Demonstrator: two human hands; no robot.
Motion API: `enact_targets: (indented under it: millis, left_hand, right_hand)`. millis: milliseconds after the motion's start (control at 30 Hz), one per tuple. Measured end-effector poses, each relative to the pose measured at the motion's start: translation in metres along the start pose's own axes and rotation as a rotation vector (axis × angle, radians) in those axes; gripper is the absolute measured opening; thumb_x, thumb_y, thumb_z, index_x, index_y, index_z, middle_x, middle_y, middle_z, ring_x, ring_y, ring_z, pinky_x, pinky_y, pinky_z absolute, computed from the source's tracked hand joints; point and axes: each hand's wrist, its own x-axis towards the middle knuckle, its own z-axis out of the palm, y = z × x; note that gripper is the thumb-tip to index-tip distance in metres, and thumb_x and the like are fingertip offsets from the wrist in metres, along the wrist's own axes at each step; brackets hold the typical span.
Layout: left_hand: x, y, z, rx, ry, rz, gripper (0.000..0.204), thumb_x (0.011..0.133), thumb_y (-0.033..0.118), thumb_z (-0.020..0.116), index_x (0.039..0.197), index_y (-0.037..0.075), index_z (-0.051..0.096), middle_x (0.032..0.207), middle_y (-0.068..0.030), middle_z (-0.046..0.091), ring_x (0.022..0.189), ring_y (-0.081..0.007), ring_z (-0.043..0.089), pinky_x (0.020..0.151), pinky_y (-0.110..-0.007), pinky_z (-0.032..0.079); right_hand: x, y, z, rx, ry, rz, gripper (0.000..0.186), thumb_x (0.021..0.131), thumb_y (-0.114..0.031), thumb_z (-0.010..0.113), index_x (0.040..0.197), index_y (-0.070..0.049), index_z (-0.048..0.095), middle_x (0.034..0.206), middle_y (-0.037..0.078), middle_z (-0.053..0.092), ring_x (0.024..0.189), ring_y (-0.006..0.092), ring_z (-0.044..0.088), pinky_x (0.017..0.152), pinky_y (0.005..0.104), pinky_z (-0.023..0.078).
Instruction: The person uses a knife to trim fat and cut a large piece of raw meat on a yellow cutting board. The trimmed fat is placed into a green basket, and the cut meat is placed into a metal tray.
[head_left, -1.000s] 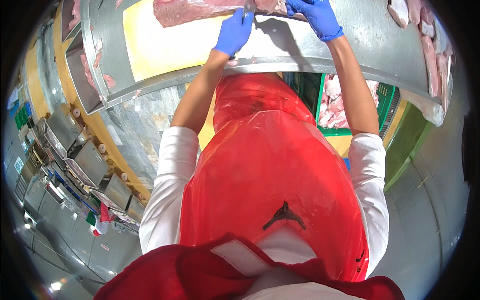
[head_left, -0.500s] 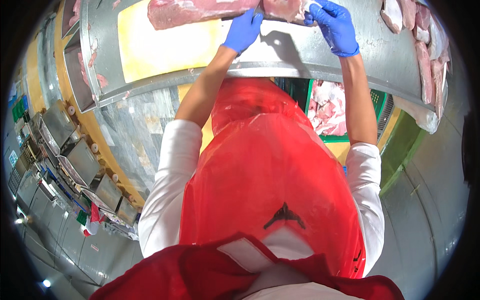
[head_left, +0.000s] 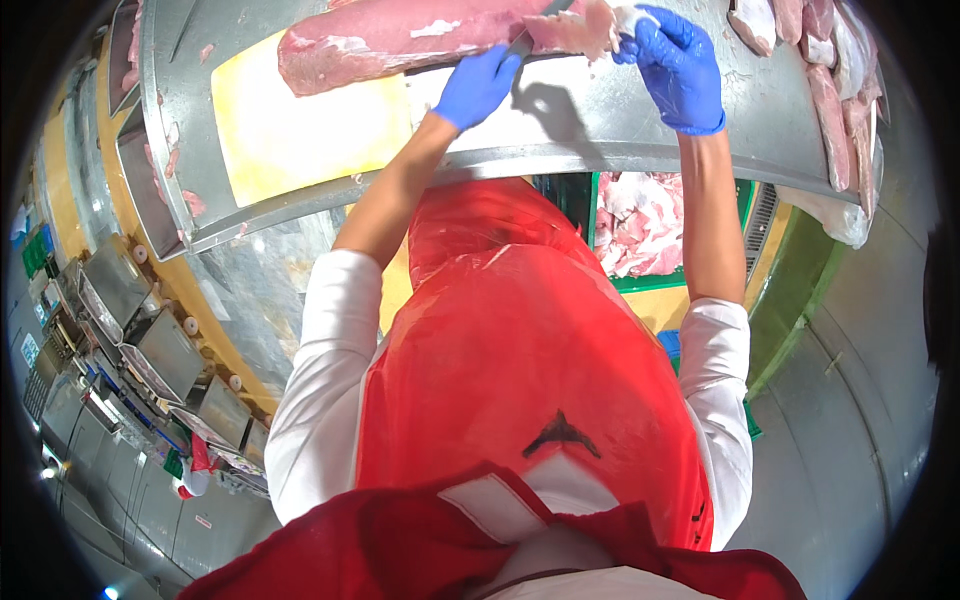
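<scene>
Both my hands wear blue gloves at the steel worktable [head_left: 730, 150]. A long pink meat loin [head_left: 380, 45] lies across a pale yellow cutting board [head_left: 290, 140]. My left hand [head_left: 475, 88] is closed on a knife [head_left: 522, 38], its blade at the loin's right end; its handle is mostly hidden in my fingers. A ragged piece of meat [head_left: 580, 30] stretches rightward from there. My right hand [head_left: 680, 75] pinches the pale end of that piece with curled fingers.
Several cut pieces [head_left: 825, 105] lie at the table's right end. Steel bins [head_left: 140, 180] flank the left end. Below the table is a green crate [head_left: 615, 280] of trimmings [head_left: 640, 225]. Far left are steel carts [head_left: 120, 290] and a small red-and-white figure, possibly a person [head_left: 195, 470].
My right hand has moved rightward, away from my left, drawing out the meat piece. The table sits a little lower and further left in view, showing more of the loin.
</scene>
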Motion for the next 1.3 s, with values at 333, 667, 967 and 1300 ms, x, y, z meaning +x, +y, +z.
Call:
enact_targets:
  millis: [333, 667, 967, 1300]
  left_hand:
    - [0.029, 0.062, 0.044, -0.108, 0.096, -0.202, 0.041, 0.102, 0.032, 0.048, 0.129, 0.003, 0.058, 0.102, -0.0274, 0.069, 0.096, -0.0446, 0.067, 0.084, -0.050, 0.052]
    - [0.035, 0.081, 0.078, -0.164, 0.182, -0.203, 0.033, 0.100, 0.027, 0.048, 0.118, 0.001, 0.059, 0.088, -0.0324, 0.066, 0.085, -0.0488, 0.066, 0.075, -0.055, 0.053]
    - [0.014, 0.071, 0.106, -0.137, 0.142, -0.183, 0.035, 0.101, 0.033, 0.047, 0.108, 0.000, 0.055, 0.082, -0.0278, 0.067, 0.072, -0.0461, 0.066, 0.068, -0.054, 0.051]
    - [0.003, 0.071, 0.103, -0.065, 0.061, -0.223, 0.035, 0.101, 0.035, 0.048, 0.103, 0.001, 0.058, 0.075, -0.0243, 0.067, 0.074, -0.0464, 0.066, 0.068, -0.053, 0.051]
  right_hand:
    - [0.052, -0.043, 0.028, -0.295, 0.045, 0.004, 0.022, 0.094, -0.019, 0.069, 0.087, 0.001, 0.070, 0.078, 0.006, 0.066, 0.071, 0.0133, 0.060, 0.068, 0.0279, 0.049]
    - [0.071, -0.058, 0.023, -0.164, 0.013, -0.031, 0.025, 0.093, -0.024, 0.070, 0.088, 0.001, 0.068, 0.078, 0.005, 0.065, 0.070, 0.0135, 0.058, 0.066, 0.0277, 0.047]
    - [0.062, -0.073, -0.041, -0.178, -0.054, -0.230, 0.030, 0.095, -0.017, 0.067, 0.114, 0.007, 0.066, 0.102, 0.014, 0.068, 0.092, 0.0228, 0.064, 0.086, 0.0364, 0.051]
    - [0.042, -0.042, -0.095, 0.568, 0.070, -0.036, 0.033, 0.105, -0.046, 0.045, 0.094, -0.017, 0.057, 0.073, 0.002, 0.043, 0.061, 0.0153, 0.041, 0.065, 0.0319, 0.045]
